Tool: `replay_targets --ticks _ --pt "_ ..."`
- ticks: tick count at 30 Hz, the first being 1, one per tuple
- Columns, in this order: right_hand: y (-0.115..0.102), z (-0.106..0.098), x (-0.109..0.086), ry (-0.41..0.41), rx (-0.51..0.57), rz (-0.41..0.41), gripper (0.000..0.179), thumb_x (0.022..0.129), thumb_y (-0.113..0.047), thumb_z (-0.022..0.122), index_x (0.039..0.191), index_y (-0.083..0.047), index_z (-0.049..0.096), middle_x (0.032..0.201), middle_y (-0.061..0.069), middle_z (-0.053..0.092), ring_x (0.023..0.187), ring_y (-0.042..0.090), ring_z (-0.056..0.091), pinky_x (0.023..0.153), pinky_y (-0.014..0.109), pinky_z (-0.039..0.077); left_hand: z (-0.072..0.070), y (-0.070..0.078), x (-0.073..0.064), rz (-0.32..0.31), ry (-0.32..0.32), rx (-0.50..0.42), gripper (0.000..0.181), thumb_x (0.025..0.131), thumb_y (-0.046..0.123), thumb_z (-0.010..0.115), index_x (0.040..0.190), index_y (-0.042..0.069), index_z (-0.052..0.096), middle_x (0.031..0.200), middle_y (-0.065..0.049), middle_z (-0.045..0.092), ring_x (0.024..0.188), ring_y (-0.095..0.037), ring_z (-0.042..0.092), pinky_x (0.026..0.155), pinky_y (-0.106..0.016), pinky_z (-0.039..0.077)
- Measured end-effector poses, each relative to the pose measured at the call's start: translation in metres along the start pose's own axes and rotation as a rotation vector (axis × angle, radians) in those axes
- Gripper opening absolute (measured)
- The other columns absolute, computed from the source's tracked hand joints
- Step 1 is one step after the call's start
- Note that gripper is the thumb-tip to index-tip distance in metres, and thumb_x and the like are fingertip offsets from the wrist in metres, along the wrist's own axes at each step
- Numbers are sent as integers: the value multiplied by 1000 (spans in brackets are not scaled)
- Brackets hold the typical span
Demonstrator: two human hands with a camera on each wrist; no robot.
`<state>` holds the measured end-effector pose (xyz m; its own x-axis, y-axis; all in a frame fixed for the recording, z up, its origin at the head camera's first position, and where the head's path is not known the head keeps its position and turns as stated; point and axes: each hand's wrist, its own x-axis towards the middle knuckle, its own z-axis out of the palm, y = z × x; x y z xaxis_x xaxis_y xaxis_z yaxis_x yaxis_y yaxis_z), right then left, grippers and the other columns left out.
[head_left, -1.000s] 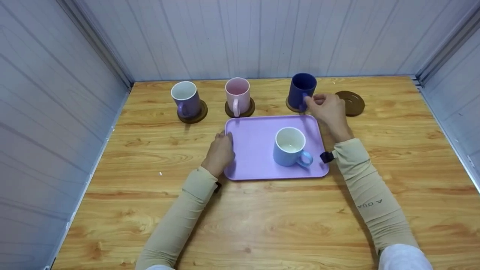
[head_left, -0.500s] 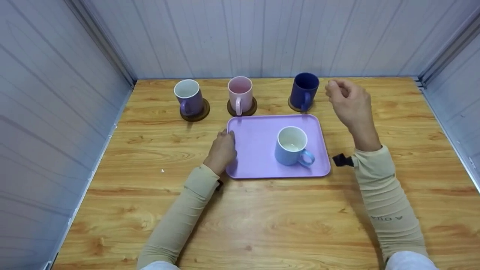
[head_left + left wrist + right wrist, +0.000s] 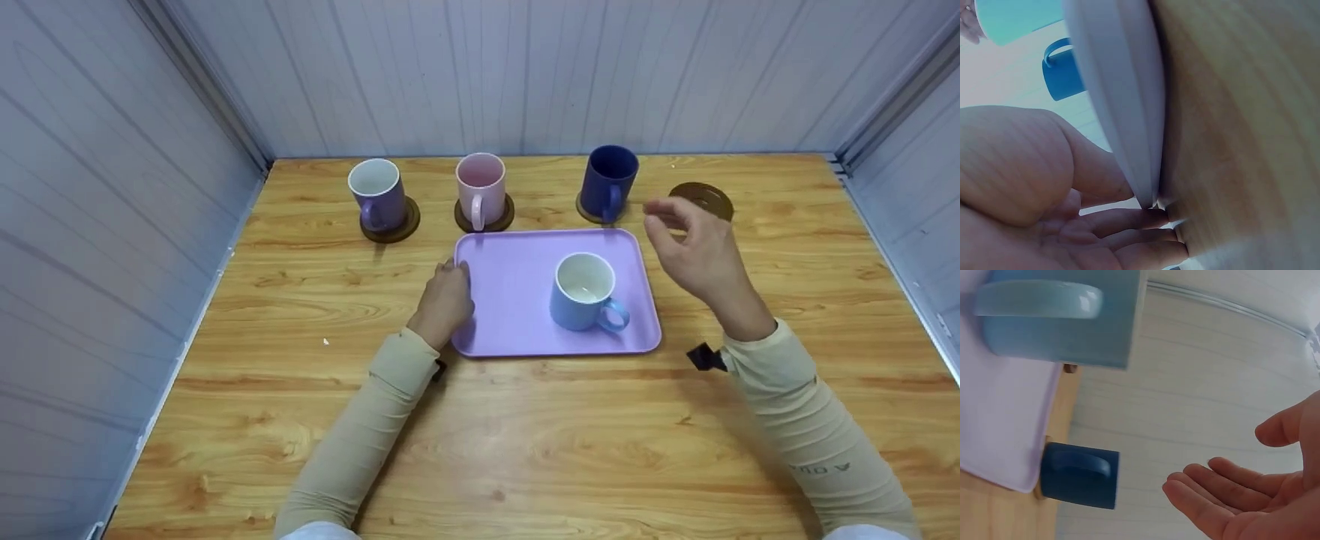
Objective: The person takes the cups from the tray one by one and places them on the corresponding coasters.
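My left hand (image 3: pixel 442 304) holds the left rim of a lilac tray (image 3: pixel 510 292); in the left wrist view the thumb lies on one side of the rim and the fingertips (image 3: pixel 1154 247) on the other. A light blue mug (image 3: pixel 574 304) with a white inside stands upright on the tray's right half, handle toward the lower right. Right of the tray, my right hand (image 3: pixel 701 259) is raised with nothing in it, thumb and fingers apart. Nearest to it are the navy mug (image 3: pixel 602 187), upright on a coaster (image 3: pixel 586 213), and a bare brown coaster (image 3: pixel 709 196), partly covered by the hand.
Along the table's back, a pink mug (image 3: pixel 480 187) and a purple mug (image 3: pixel 385 206) with a white inside stand on brown coasters. Pale panelled walls (image 3: pixel 487 75) enclose the back and sides of the wooden table (image 3: pixel 480 450).
My right hand has left the navy mug's handle, swung right, then come lower toward the front, its fingers parting. The left hand stays at the tray's rim.
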<state>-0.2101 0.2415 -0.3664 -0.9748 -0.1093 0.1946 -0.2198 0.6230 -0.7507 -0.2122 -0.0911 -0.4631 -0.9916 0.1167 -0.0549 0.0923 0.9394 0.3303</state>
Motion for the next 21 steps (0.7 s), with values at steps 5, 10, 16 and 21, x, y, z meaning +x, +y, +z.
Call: replay_targets --ticks 5,10,16,21 --pt "11 6 -12 -121 -3 -3 48 105 -38 56 139 -4 61 140 15 63 130 30 59 104 48 52 1 0 0 8 21 4 50 93 -4 58 141 -14 53 134 -31 59 117 -45 60 98 -52 54" --pt "21 14 -24 -213 -4 -8 50 105 -37 58 140 -2 59 140 18 63 129 31 60 103 45 53 1 0 1 -12 -13 -4 53 93 -2 58 145 -12 50 142 -32 54 124 -45 57 103 -51 52" --pt "32 26 -38 -270 17 -10 49 103 -31 63 139 3 59 137 23 63 125 36 64 101 45 54 2 -2 2 -5 -15 12 54 94 -1 59 145 -12 50 143 -32 53 127 -45 55 104 -50 51" --pt "41 36 -46 -307 3 9 48 101 -32 67 135 1 62 133 21 66 121 36 66 100 48 55 2 -2 2 -1 -5 19 53 93 0 61 144 -12 51 142 -32 54 127 -45 55 104 -49 51"
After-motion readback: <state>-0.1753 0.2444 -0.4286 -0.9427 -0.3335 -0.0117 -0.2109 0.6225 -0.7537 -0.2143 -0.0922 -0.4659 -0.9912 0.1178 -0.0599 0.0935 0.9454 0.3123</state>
